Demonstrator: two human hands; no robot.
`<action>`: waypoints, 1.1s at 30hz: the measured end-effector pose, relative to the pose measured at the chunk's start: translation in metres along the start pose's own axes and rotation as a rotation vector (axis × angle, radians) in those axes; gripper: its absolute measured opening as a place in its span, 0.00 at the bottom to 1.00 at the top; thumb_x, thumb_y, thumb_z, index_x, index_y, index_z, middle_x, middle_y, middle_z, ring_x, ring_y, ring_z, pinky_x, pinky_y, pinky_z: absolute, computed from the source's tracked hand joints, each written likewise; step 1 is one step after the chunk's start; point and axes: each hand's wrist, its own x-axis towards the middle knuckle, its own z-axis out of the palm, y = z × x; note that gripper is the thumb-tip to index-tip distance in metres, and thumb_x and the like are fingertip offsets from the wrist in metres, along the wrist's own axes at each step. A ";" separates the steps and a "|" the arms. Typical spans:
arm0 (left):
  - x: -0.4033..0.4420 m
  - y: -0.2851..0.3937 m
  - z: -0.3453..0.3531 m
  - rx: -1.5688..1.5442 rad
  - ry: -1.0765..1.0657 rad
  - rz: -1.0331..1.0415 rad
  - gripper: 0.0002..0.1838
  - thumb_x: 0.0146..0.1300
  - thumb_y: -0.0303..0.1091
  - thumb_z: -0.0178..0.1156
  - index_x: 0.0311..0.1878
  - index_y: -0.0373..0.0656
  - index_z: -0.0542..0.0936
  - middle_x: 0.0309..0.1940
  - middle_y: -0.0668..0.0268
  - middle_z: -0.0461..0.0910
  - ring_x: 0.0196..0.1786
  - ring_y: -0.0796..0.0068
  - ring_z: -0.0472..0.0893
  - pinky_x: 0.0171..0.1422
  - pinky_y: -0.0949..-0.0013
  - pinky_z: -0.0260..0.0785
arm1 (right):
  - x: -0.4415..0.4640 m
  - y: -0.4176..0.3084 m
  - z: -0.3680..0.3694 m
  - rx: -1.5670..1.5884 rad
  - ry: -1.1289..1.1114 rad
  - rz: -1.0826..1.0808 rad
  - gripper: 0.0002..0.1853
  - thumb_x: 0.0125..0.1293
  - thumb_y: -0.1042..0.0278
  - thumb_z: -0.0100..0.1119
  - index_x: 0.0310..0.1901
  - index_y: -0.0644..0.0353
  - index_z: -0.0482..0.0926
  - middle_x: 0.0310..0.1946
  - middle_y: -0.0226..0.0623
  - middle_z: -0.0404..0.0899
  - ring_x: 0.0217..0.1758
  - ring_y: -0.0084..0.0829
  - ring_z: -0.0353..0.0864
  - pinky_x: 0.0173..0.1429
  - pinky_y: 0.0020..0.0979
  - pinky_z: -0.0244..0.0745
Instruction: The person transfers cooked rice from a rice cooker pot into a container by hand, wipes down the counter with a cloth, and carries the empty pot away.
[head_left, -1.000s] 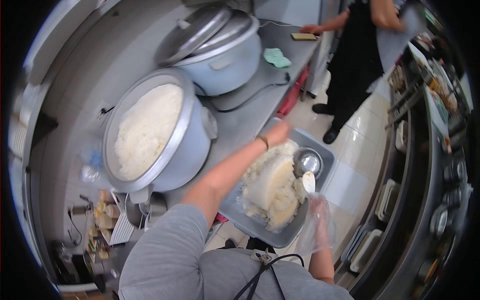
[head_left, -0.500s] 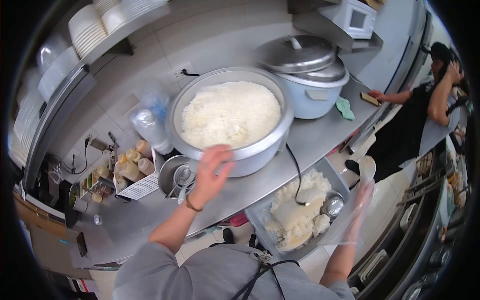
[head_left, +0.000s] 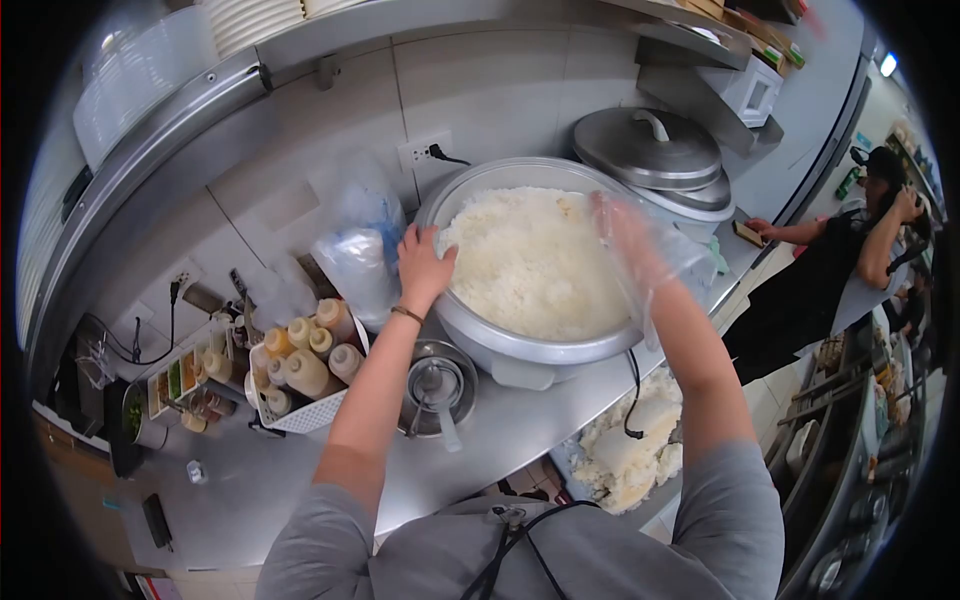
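A large silver rice cooker point(head_left: 560, 352) full of white cooked rice point(head_left: 530, 262) stands on the metal counter in front of me. My left hand point(head_left: 424, 268) is bare and grips its left rim, thumb toward the inside. On the far side, my right hand point(head_left: 632, 242), in a loose clear plastic glove, is at the right edge of the rice by the rim. Motion smears its fingers, and I see nothing in them. Below the counter edge, a grey bin point(head_left: 568, 462) holds more rice, partly hidden by my right arm.
Behind stands a second cooker with a metal lid point(head_left: 650, 150). Left are plastic bags point(head_left: 360, 262), a white basket point(head_left: 312, 412) of squeeze bottles and a metal bowl point(head_left: 462, 405) with a ladle. A black cord point(head_left: 637, 395) hangs over the edge. Another person point(head_left: 800, 290) stands right.
My left hand has moved from the cooker's front onto its left rim. My right hand has risen from beside the bin to the cooker; the small white bowl it held is out of sight.
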 end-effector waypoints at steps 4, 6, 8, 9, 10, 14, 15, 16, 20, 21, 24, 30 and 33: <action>0.001 -0.007 0.002 -0.087 -0.058 -0.035 0.26 0.47 0.23 0.50 0.54 0.48 0.69 0.61 0.51 0.57 0.60 0.47 0.60 0.62 0.56 0.56 | 0.049 0.007 0.027 -0.201 -0.104 0.022 0.15 0.61 0.60 0.44 0.33 0.60 0.79 0.30 0.47 0.77 0.34 0.47 0.76 0.37 0.43 0.69; 0.001 -0.015 0.006 -0.143 -0.030 -0.017 0.25 0.47 0.22 0.49 0.53 0.48 0.69 0.61 0.51 0.57 0.61 0.48 0.60 0.63 0.57 0.55 | 0.072 -0.010 0.022 -0.231 -0.233 0.097 0.13 0.58 0.61 0.47 0.29 0.60 0.79 0.29 0.44 0.78 0.32 0.46 0.78 0.35 0.42 0.70; 0.000 -0.016 0.007 -0.200 0.005 0.000 0.25 0.46 0.20 0.48 0.52 0.48 0.70 0.61 0.51 0.58 0.62 0.50 0.59 0.63 0.57 0.54 | 0.081 -0.022 0.028 -0.477 -0.277 0.013 0.13 0.58 0.61 0.48 0.28 0.60 0.79 0.29 0.43 0.79 0.32 0.42 0.78 0.36 0.40 0.71; -0.002 -0.013 0.005 -0.261 0.016 -0.026 0.25 0.46 0.19 0.47 0.51 0.47 0.71 0.61 0.51 0.58 0.62 0.51 0.59 0.64 0.58 0.54 | 0.085 -0.026 0.030 -0.716 -0.317 -0.070 0.12 0.57 0.62 0.48 0.28 0.59 0.78 0.29 0.42 0.79 0.33 0.39 0.79 0.37 0.37 0.71; -0.002 -0.010 0.003 -0.322 0.026 -0.054 0.24 0.46 0.19 0.47 0.49 0.47 0.72 0.61 0.52 0.58 0.63 0.51 0.59 0.64 0.59 0.53 | 0.091 -0.031 0.024 -0.719 -0.319 -0.075 0.12 0.57 0.62 0.48 0.28 0.59 0.78 0.29 0.42 0.79 0.33 0.39 0.79 0.37 0.37 0.71; -0.001 -0.007 0.001 -0.369 0.026 -0.089 0.23 0.46 0.18 0.46 0.47 0.46 0.73 0.61 0.53 0.59 0.62 0.50 0.60 0.64 0.60 0.54 | 0.090 -0.010 0.038 -0.160 -0.460 0.126 0.11 0.58 0.64 0.47 0.26 0.58 0.78 0.24 0.35 0.77 0.32 0.30 0.77 0.40 0.32 0.70; -0.002 -0.007 0.002 -0.379 0.035 -0.084 0.22 0.45 0.17 0.46 0.46 0.46 0.74 0.60 0.52 0.59 0.62 0.50 0.60 0.64 0.60 0.54 | 0.087 0.005 0.053 0.249 -0.447 0.296 0.11 0.59 0.64 0.46 0.26 0.58 0.77 0.24 0.32 0.76 0.32 0.27 0.75 0.41 0.30 0.70; -0.001 -0.008 0.002 -0.389 0.047 -0.078 0.22 0.45 0.17 0.46 0.45 0.45 0.74 0.60 0.52 0.59 0.62 0.50 0.60 0.64 0.61 0.53 | 0.085 0.004 0.063 0.248 -0.453 0.294 0.11 0.59 0.64 0.46 0.26 0.58 0.77 0.24 0.32 0.76 0.32 0.27 0.75 0.41 0.30 0.70; 0.000 -0.007 0.002 -0.392 0.063 -0.081 0.22 0.45 0.16 0.46 0.45 0.44 0.75 0.59 0.51 0.61 0.62 0.52 0.62 0.64 0.63 0.54 | 0.078 -0.001 0.082 1.234 -0.204 0.984 0.12 0.62 0.64 0.43 0.29 0.59 0.75 0.27 0.30 0.73 0.33 0.25 0.73 0.40 0.28 0.68; 0.001 -0.006 0.001 -0.390 0.060 -0.080 0.22 0.45 0.16 0.46 0.44 0.44 0.75 0.59 0.51 0.61 0.62 0.52 0.62 0.64 0.63 0.54 | 0.080 -0.001 0.079 1.195 -0.329 0.939 0.12 0.63 0.64 0.42 0.29 0.58 0.74 0.27 0.29 0.72 0.33 0.24 0.73 0.39 0.27 0.67; 0.000 -0.006 0.000 -0.393 0.061 -0.076 0.22 0.44 0.16 0.46 0.44 0.44 0.75 0.59 0.51 0.61 0.62 0.52 0.62 0.64 0.63 0.54 | 0.083 -0.003 0.069 1.058 -0.689 0.794 0.11 0.64 0.65 0.40 0.28 0.58 0.71 0.26 0.29 0.70 0.33 0.22 0.71 0.37 0.25 0.65; 0.000 -0.006 -0.001 -0.423 0.060 -0.082 0.22 0.44 0.16 0.45 0.44 0.45 0.75 0.59 0.52 0.61 0.62 0.51 0.61 0.64 0.62 0.53 | 0.066 0.031 0.118 0.925 -0.725 0.564 0.16 0.65 0.60 0.39 0.38 0.61 0.76 0.32 0.32 0.76 0.32 0.22 0.73 0.39 0.27 0.67; 0.001 -0.006 -0.001 -0.430 0.060 -0.085 0.22 0.44 0.15 0.45 0.44 0.44 0.75 0.59 0.52 0.61 0.62 0.53 0.62 0.64 0.63 0.54 | 0.058 0.032 0.127 1.086 -0.704 0.634 0.15 0.65 0.62 0.40 0.39 0.62 0.75 0.32 0.32 0.76 0.32 0.23 0.73 0.39 0.27 0.68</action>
